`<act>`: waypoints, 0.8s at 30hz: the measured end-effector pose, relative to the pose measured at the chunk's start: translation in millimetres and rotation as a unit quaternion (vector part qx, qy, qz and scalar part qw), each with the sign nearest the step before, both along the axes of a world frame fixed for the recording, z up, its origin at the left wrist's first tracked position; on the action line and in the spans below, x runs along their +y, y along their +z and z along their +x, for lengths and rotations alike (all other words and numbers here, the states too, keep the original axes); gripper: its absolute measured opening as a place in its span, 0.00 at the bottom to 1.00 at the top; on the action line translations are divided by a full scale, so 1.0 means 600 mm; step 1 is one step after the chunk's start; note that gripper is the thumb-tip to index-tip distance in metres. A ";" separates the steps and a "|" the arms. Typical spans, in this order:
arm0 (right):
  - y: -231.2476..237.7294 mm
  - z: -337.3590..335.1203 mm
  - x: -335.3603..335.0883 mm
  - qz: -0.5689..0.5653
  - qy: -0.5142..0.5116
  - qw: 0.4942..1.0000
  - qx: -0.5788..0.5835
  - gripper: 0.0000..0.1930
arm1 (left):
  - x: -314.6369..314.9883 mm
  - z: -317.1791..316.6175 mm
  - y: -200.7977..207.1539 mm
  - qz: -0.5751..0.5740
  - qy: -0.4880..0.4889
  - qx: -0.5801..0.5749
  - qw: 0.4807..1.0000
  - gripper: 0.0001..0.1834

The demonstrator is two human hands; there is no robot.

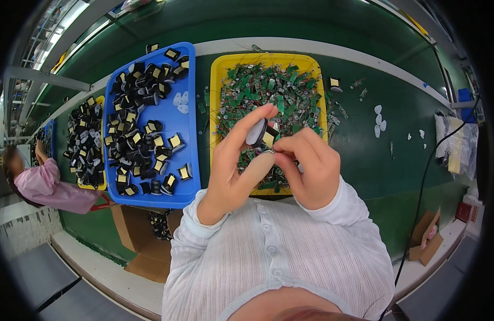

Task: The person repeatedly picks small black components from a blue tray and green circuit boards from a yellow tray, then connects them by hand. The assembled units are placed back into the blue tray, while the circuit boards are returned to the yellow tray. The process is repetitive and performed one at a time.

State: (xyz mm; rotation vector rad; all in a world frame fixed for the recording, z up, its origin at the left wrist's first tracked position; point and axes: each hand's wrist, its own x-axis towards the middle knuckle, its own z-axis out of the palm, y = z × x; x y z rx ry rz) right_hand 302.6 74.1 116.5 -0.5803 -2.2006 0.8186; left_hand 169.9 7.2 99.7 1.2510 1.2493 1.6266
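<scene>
My left hand (233, 166) is closed around a small black plastic housing (266, 136) that has a pale rounded face and a cream-yellow pad. Close against it, the fingertips of my right hand (314, 168) pinch together at the housing's lower edge. What lies between those fingertips is too small to make out. Both hands are above a yellow tray (215, 80) heaped with green circuit boards (268, 83) and thin wires. To the left, a blue tray (189, 160) bears many similar black housings (130, 115), with several white oval pieces (181, 101) at its right side.
Right of the yellow tray, the green table (365, 155) carries a single housing (336, 84), loose boards and white pieces (378, 121). A black cable (426, 166) hangs at the right. Another yellow tray (102, 184) and a co-worker in pink (49, 182) are at the left. Cardboard boxes (150, 262) stand below.
</scene>
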 end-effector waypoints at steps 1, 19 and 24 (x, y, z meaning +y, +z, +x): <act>-0.001 -0.001 -0.002 0.021 -0.007 1.000 -0.001 0.09 | 0.000 -0.001 -0.001 -0.011 -0.002 0.001 1.000 0.26; -0.001 -0.026 0.012 -0.298 0.133 0.945 0.001 0.04 | -0.039 -0.030 -0.014 -0.033 0.045 -0.040 0.998 0.25; -0.009 -0.077 0.044 -0.419 0.222 0.877 -0.078 0.05 | -0.051 -0.062 -0.035 -0.106 0.137 0.016 0.985 0.24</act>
